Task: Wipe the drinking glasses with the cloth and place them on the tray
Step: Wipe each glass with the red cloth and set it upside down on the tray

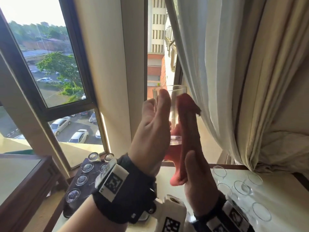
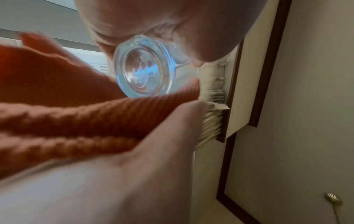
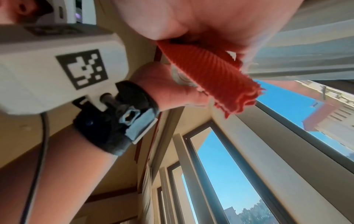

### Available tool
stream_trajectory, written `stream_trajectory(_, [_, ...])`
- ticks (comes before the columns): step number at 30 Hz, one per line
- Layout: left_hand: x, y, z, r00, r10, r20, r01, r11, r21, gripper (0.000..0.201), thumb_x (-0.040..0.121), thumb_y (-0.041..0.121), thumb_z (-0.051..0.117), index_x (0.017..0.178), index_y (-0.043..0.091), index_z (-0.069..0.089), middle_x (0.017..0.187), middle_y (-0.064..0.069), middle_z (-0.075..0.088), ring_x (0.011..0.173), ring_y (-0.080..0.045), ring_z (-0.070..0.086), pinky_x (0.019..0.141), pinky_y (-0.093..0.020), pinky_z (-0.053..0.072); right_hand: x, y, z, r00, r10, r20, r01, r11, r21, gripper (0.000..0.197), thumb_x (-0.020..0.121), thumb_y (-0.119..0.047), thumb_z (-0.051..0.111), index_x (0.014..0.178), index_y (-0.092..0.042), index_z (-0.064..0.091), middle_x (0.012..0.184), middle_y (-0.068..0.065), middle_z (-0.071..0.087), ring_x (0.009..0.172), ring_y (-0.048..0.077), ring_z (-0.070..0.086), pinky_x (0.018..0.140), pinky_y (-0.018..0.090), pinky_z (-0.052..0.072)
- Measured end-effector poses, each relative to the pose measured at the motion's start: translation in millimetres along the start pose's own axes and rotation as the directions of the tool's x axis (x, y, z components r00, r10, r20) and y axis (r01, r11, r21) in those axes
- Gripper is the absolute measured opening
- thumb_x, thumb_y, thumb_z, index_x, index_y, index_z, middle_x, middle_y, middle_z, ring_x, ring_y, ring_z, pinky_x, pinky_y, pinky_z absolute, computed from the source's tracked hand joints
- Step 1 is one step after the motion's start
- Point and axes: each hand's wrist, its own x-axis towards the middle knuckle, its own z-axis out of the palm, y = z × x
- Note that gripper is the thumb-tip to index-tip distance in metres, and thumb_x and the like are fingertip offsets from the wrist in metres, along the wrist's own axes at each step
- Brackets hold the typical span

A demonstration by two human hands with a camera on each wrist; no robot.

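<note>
Two hands work at chest height before the window, largest feature of the scene, with the curtain hanging at right. Below left, the dark tray carries several upturned glasses; below right, more glasses stand upright on the pale table, presumably unwiped. Left hand is clamped round the held glass, thumb high near the rim, fingers curled behind; long axis roughly vertical, mouth up, thick base toward the wrist. Right hand lies directly beside it on the right, fingers extended, pressing the orange cloth flat along the glass wall from rim to base; thumb pinches the cloth's lower end. Judgement: outer-wall wipe under way. Tray lies down and to the left of the glass, on the left hand's own side, so that hand is nearer for placing; glass would need inverting to match those already there.
</note>
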Motion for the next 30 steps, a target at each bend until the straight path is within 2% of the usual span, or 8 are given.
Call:
stream_trajectory(2, [-7, 1, 2, 0.998, 0.045, 0.039, -0.047, 0.997, 0.067, 0.080, 0.088, 0.079, 0.035, 0.134, 0.017, 0.055, 0.097, 0.007, 0.063, 0.072, 0.006, 0.067, 0.069, -0.014, 0.055, 10, 1, -4, 0.997, 0.074, 0.013, -0.074, 0.996, 0.054, 0.101, 0.081, -0.089, 0.041, 0.151, -0.016, 0.044, 0.082, 0.009, 0.073, 0.057, 0.035, 0.061, 0.062, 0.024, 0.060])
stream_trajectory(5, [-18, -1, 14, 0.994, 0.066, 0.088, -0.074, 0.993, 0.095, 0.066, 0.084, 0.076, 0.043, 0.121, 0.023, 0.056, 0.091, 0.016, 0.070, 0.081, 0.006, 0.068, 0.076, -0.017, 0.058, 32, -10, -14, 0.998, -0.054, 0.009, 0.051, 0.980, 0.194, 0.074, 0.096, -0.069, 0.035, 0.156, -0.025, 0.032, 0.135, -0.006, 0.065, 0.113, 0.018, 0.069, 0.085, 0.038, 0.060])
stream_trajectory(12, [7, 4, 3, 0.994, -0.072, -0.080, 0.072, 0.997, -0.005, 0.096, 0.079, 0.087, 0.050, 0.139, 0.011, 0.052, 0.114, -0.007, 0.072, 0.083, -0.013, 0.078, 0.062, -0.024, 0.060, 0, -8, -2, 0.999, 0.042, 0.009, -0.042, 0.996, 0.081, 0.066, 0.088, -0.082, 0.043, 0.131, -0.036, 0.058, 0.094, 0.014, 0.058, 0.064, 0.009, 0.058, 0.050, 0.019, 0.047])
stream_trajectory(17, [2, -1, 6, 0.991, -0.125, -0.057, 0.127, 0.991, 0.035, 0.117, 0.054, 0.079, 0.084, 0.136, 0.005, 0.044, 0.100, -0.015, 0.074, 0.073, -0.016, 0.077, 0.063, -0.024, 0.060, 12, -4, 2, 0.994, 0.108, 0.018, -0.109, 0.963, 0.245, 0.067, 0.088, -0.078, 0.040, 0.148, -0.049, 0.041, 0.107, 0.020, 0.071, 0.092, 0.058, 0.064, 0.062, 0.064, 0.057])
stream_trajectory(20, [-16, -14, 15, 0.996, -0.093, -0.004, 0.093, 0.995, 0.021, 0.077, 0.077, 0.066, 0.082, 0.126, 0.018, 0.046, 0.101, -0.013, 0.071, 0.074, -0.016, 0.075, 0.058, -0.026, 0.059, 34, -9, -15, 0.990, 0.124, -0.073, -0.108, 0.975, 0.196, 0.079, 0.095, -0.067, 0.028, 0.152, -0.014, 0.039, 0.123, 0.004, 0.072, 0.110, 0.021, 0.071, 0.070, 0.026, 0.060])
stream_trajectory(22, [-16, -18, 15, 1.000, -0.017, 0.026, 0.014, 0.994, 0.113, 0.063, 0.091, 0.072, 0.062, 0.120, 0.016, 0.057, 0.100, -0.012, 0.068, 0.076, -0.012, 0.071, 0.064, -0.023, 0.058, 34, -14, -17, 0.989, 0.111, -0.099, -0.100, 0.989, 0.110, 0.093, 0.085, -0.081, 0.035, 0.146, -0.012, 0.047, 0.129, 0.009, 0.069, 0.117, 0.029, 0.067, 0.079, 0.024, 0.055])
stream_trajectory(26, [-4, -2, 2, 1.000, 0.030, -0.009, -0.029, 0.999, 0.046, 0.068, 0.093, 0.063, 0.041, 0.114, 0.001, 0.062, 0.098, -0.019, 0.062, 0.063, -0.003, 0.066, 0.056, -0.010, 0.051, 8, -7, 0, 0.992, 0.121, -0.027, -0.119, 0.991, 0.052, 0.080, 0.080, -0.088, 0.043, 0.114, -0.021, 0.070, 0.101, 0.017, 0.072, 0.078, 0.015, 0.071, 0.073, 0.030, 0.058])
stream_trajectory(30, [1, 3, 2, 0.999, 0.028, 0.019, -0.029, 0.999, 0.033, 0.067, 0.086, 0.062, 0.041, 0.128, 0.010, 0.051, 0.079, 0.005, 0.073, 0.060, 0.001, 0.069, 0.056, -0.014, 0.054, 18, -5, 4, 0.991, 0.117, 0.070, -0.125, 0.985, 0.118, 0.108, 0.080, -0.088, 0.043, 0.154, -0.010, 0.035, 0.096, -0.005, 0.077, 0.059, 0.050, 0.061, 0.065, 0.067, 0.056])
